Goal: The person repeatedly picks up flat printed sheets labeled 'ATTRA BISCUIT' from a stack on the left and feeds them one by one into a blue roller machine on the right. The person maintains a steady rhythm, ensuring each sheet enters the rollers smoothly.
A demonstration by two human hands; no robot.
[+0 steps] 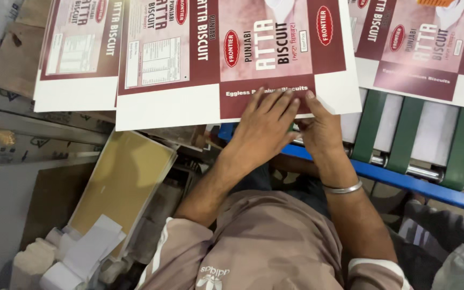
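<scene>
A flat printed carton sheet [189,64], maroon and pale pink with white margins, lies on the machine's feed bed in front of me. My left hand [264,126] rests palm down on its near edge, fingers spread over the maroon flap. Beside it, my right hand [320,129] grips the same near edge, thumb on top and fingers below; a metal bangle sits on that wrist. Another carton sheet of the same kind [430,48] lies further right on the bed. A third sheet [76,59] lies to the left, partly under the middle one.
Green belts [401,134] and a steel roller [430,173] run under the sheets, above a blue frame bar [404,182]. At lower left stand a yellow-brown board [119,182] and several white paper rolls [76,258]. Brown cardboard [17,59] lies at far left.
</scene>
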